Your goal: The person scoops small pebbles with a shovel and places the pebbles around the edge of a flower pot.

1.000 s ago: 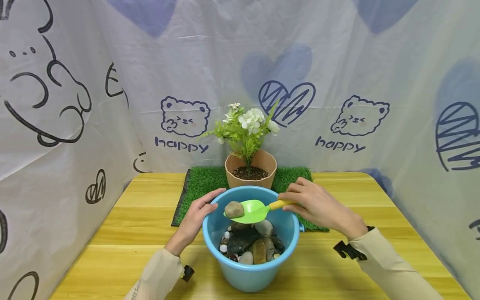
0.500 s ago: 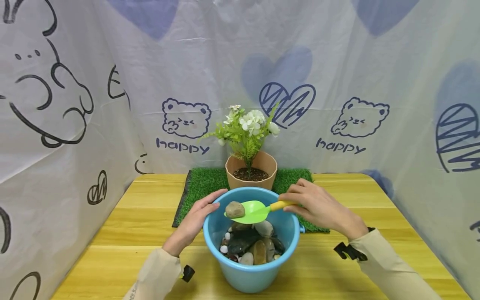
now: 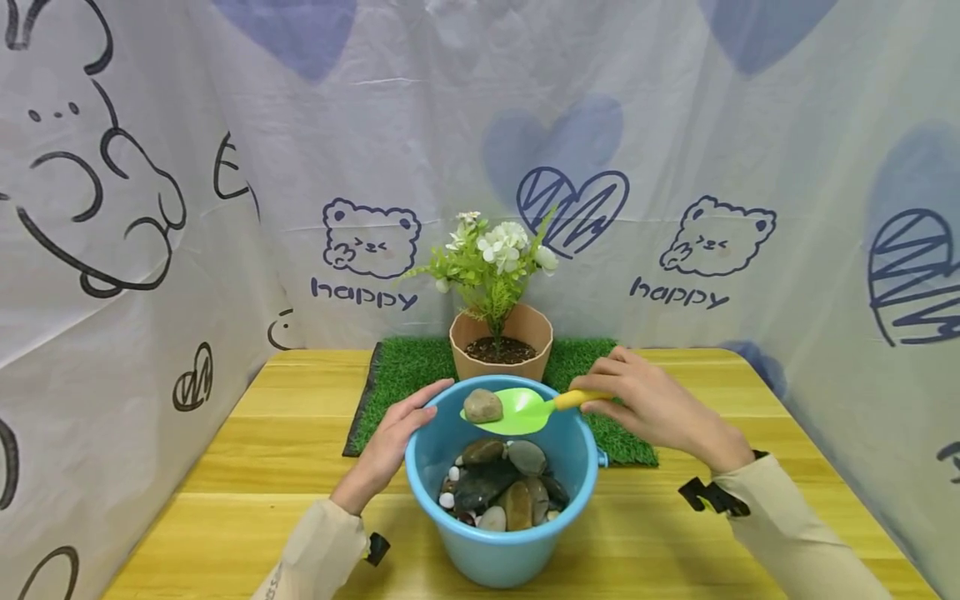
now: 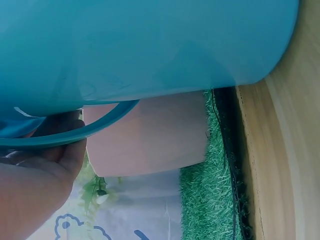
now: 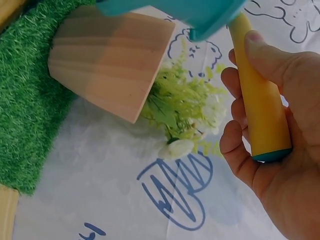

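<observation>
My right hand (image 3: 651, 406) grips the yellow handle of a small garden trowel (image 3: 529, 413). On the tip of its green blade sits a tan-grey stone (image 3: 482, 406), above the mouth of a blue bucket (image 3: 501, 552). The right wrist view shows fingers and thumb wrapped round the trowel handle (image 5: 262, 110). At the bucket's left rim, my left hand (image 3: 388, 443) holds on, its thumb over the edge. In the left wrist view the bucket's handle crosses in front of this hand (image 4: 42, 185). Dark, brown and white stones (image 3: 517, 504) lie inside the bucket.
Behind the bucket, a peach pot (image 3: 501, 372) with a white-flowered plant (image 3: 495, 258) stands on a green turf mat (image 3: 412, 358). The wooden table (image 3: 247, 475) lies beneath everything. A printed cloth (image 3: 450, 125) hangs round the back and sides.
The trowel, with the stone on it, has moved right and slightly up along with my right hand. More of the stones in the bucket now show. My left hand keeps its place.
</observation>
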The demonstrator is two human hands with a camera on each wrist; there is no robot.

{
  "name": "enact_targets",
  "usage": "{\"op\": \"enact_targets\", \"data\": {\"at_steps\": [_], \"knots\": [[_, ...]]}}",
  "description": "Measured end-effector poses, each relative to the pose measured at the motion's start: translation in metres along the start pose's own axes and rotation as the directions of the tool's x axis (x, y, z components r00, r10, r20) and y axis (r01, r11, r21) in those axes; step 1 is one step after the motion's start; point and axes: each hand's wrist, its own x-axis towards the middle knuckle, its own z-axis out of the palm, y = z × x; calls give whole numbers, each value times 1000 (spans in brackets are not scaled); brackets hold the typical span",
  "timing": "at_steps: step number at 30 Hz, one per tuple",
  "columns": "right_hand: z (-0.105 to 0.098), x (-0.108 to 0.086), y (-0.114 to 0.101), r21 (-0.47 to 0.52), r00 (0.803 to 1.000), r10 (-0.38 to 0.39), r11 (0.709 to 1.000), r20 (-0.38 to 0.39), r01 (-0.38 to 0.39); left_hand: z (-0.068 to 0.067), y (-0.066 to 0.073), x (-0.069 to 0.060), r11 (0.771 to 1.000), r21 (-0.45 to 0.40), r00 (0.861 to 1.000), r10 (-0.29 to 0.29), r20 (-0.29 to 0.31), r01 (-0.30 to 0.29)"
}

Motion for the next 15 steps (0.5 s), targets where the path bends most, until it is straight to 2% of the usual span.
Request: {"op": "enact_targets", "data": {"at_steps": [5,15], "knots": [[-7,1,3,-17,1000,-1,1000,-18,1,0,-1,0,1000,-18,1000,9,2,-9],[-14,4,6,-46,1000,15,999,-2,-15,0,-4,0,999,-14,999,40,8,-40]]}}
